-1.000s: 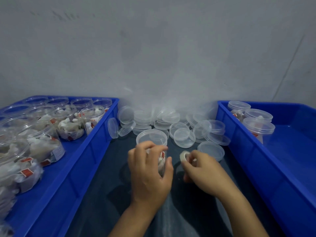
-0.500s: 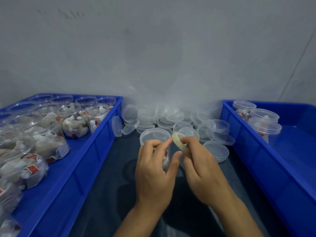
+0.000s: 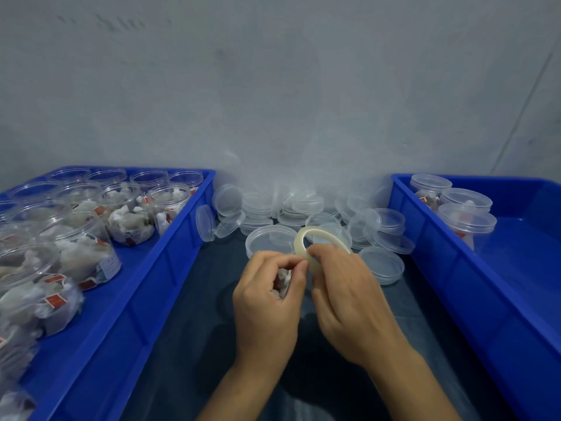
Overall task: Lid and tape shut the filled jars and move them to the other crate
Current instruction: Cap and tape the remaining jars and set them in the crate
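Note:
A lidded clear jar (image 3: 267, 243) with white contents stands on the dark table between two blue crates. In front of it my right hand (image 3: 343, 296) grips a thin roll of clear tape (image 3: 303, 238), held upright above the jar's right side. My left hand (image 3: 267, 296) pinches at the roll's near edge with thumb and forefinger; whether it holds the tape's end is too small to tell. The left crate (image 3: 170, 259) holds several open filled jars (image 3: 130, 217). Three lidded jars (image 3: 466, 217) stand at the back of the right crate (image 3: 437, 256).
A heap of loose clear lids (image 3: 291, 208) lies against the grey wall behind the jar, with one lid (image 3: 382, 264) flat just right of my hands. The dark table (image 3: 188, 329) runs between the crates toward me.
My right hand lifted the tape roll from the table up over the jar. My left hand left the jar's side and came to the roll.

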Demonstrator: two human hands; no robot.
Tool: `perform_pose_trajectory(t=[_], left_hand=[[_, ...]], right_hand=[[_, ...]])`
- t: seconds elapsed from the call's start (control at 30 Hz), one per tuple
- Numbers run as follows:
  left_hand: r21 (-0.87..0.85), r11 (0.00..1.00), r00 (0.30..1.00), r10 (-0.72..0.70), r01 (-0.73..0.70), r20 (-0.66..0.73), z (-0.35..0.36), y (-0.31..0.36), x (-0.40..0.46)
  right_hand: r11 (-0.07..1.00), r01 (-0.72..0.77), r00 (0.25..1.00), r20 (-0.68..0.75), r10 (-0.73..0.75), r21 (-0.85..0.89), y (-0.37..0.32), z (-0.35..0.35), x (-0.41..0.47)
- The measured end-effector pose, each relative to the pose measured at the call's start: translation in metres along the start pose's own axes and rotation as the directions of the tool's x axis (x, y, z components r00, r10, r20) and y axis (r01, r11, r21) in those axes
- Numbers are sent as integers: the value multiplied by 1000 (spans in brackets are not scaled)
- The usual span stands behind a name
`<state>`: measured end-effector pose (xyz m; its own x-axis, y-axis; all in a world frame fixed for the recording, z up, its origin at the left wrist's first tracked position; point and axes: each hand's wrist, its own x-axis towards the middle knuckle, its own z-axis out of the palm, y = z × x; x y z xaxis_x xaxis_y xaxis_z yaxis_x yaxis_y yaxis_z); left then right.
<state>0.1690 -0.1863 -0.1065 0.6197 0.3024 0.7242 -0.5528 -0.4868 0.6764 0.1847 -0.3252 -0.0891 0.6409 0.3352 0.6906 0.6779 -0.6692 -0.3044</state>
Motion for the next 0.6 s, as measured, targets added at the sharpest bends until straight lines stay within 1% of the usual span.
perform_pose_trajectory(t=[0.2,0.4,0.5,0.6], left_hand=[[-20,999,998,-49,49,28,1,-1,-2],[-41,999,997,-18,21,70,4,0,-4],[-48,999,997,-17,20,69,3,-2,-4],[-87,995,996,-53,58,66,2,-2,-6]], right_hand=[[1000,-12,1000,3,12,0,-2,0,1],[997,-71,997,-23,72,3,-1,1,0],[998,-62,998,-15,62,15,-1,0,0],[998,-46,999,-12,46,34,0,-1,0]])
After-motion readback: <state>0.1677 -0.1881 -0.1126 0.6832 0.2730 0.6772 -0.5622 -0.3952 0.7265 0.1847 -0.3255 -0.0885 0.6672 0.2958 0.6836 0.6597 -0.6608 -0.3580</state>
